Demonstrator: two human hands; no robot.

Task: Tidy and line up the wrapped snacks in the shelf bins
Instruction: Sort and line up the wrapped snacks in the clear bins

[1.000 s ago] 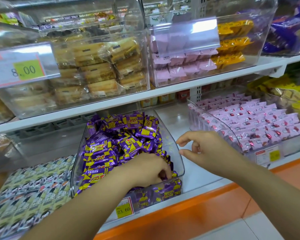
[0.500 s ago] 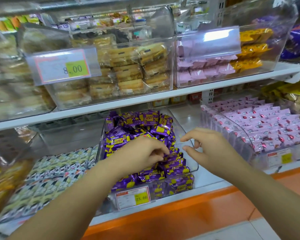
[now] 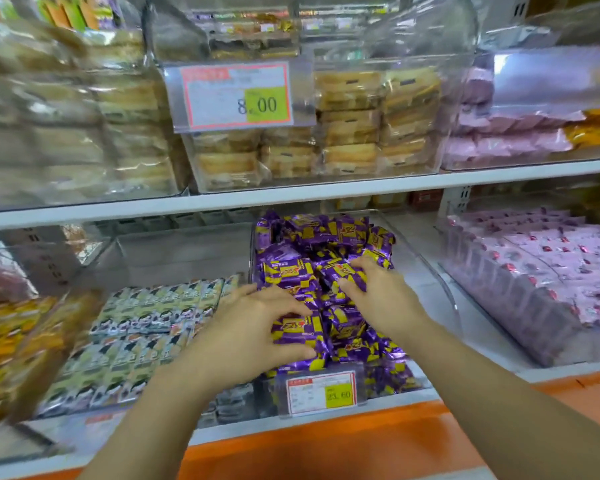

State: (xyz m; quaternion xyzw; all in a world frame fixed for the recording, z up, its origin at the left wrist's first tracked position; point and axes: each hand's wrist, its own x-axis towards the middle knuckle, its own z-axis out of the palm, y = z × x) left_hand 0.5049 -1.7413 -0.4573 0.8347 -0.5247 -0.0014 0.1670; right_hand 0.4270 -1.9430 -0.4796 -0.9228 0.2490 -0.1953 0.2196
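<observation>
Dropped since a moment ago onto the purple wrapped snacks, heaped crookedly in the clear bin on the lower shelf. Pinching one front packet with left hand; pressing right hand flat, fingers spread, gripping nothing. Best squared gently, labels up, row by row, keeping clear of pink snacks alongside.

Just 1 view, worn on the head, wide-angle. Faces forward and slightly down at 2 shelf levels, close in. Clear bin of purple snacks just below centre; left hand at 7 o'clock from centre, right hand at 5 o'clock. Blurred toward 9 o'clock.
</observation>
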